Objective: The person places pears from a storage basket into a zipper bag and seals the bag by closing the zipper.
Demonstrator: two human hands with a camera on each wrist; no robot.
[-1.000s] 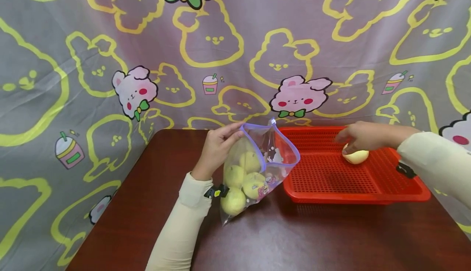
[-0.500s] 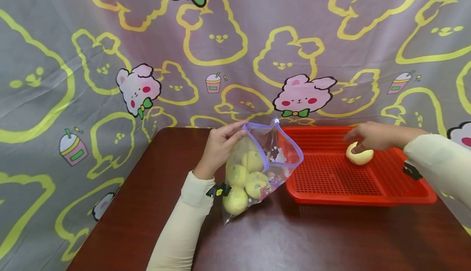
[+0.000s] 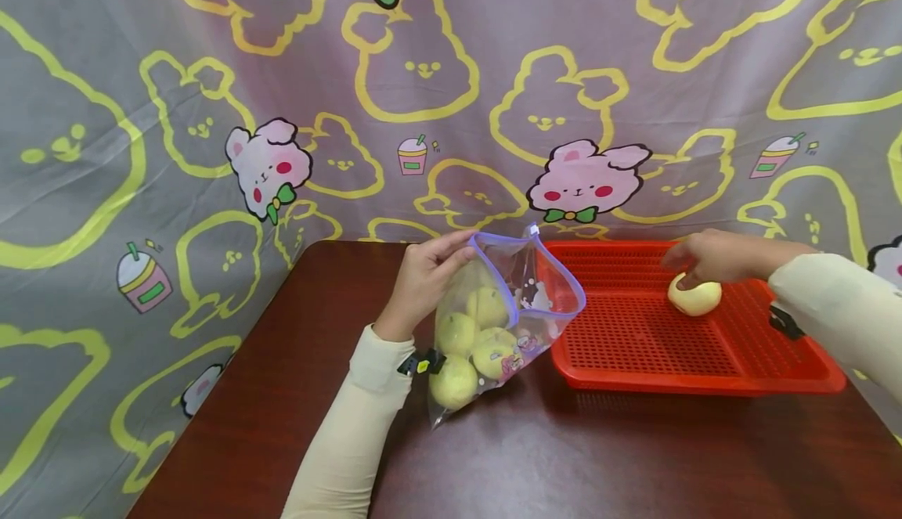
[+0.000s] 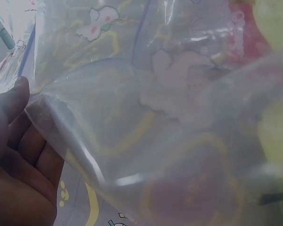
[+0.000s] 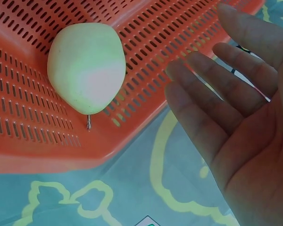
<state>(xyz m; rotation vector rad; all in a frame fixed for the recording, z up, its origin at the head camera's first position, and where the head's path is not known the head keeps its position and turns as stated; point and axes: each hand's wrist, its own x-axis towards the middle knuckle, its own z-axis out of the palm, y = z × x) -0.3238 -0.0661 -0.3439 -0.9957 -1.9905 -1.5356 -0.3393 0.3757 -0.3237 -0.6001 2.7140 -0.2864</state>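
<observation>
A clear zip bag (image 3: 517, 319) with a purple rim stands open at the left of the basket, with several yellow-green pears (image 3: 453, 382) inside. My left hand (image 3: 426, 276) pinches its rim between thumb and fingers; in the left wrist view, the thumb (image 4: 21, 94) lies along the bag's edge. A single pear (image 5: 86, 68) lies in the red basket, its stem toward the basket's side. Over it is my right hand (image 3: 726, 257), fingers spread. The right wrist view shows the right palm (image 5: 254, 136) facing the pear, apart from it, holding nothing.
The red perforated plastic basket (image 3: 655, 374) stands on the right of the dark brown table (image 3: 564, 456). Behind the table hangs a grey curtain (image 3: 451, 135) with yellow cartoon outlines. The bag's open mouth overlaps the basket's left side in the head view.
The head view has shifted slightly, so bag, basket and hands appear a little farther right. My right hand stays over the pear, and my left keeps its grip on the bag.
</observation>
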